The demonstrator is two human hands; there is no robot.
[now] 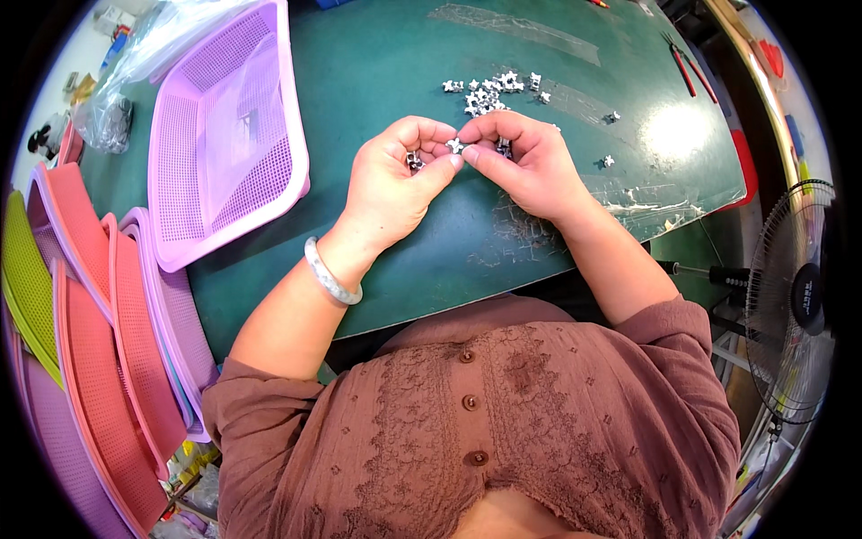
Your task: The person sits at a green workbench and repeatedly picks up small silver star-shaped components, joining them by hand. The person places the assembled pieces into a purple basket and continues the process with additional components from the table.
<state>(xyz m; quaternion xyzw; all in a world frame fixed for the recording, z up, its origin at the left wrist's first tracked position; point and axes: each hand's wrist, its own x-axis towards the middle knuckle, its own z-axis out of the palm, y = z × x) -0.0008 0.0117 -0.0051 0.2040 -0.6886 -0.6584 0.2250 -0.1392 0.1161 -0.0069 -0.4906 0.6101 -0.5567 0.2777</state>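
Between the fingertips of my left hand and my right hand is a small silver-white star-shaped metal part, pinched from both sides. More small dark-and-silver parts show inside the curled fingers of my left hand. Another such part peeks out from under my right fingers. Both hands are closed and hover over the green table near its front. Just beyond them lies a loose pile of the same star-shaped parts. A few single ones are scattered to the right.
A purple perforated basket with a clear plastic bag inside stands left on the green table. Stacked pink baskets lean at the far left. Red-handled pliers lie at the back right. A fan stands beyond the right edge.
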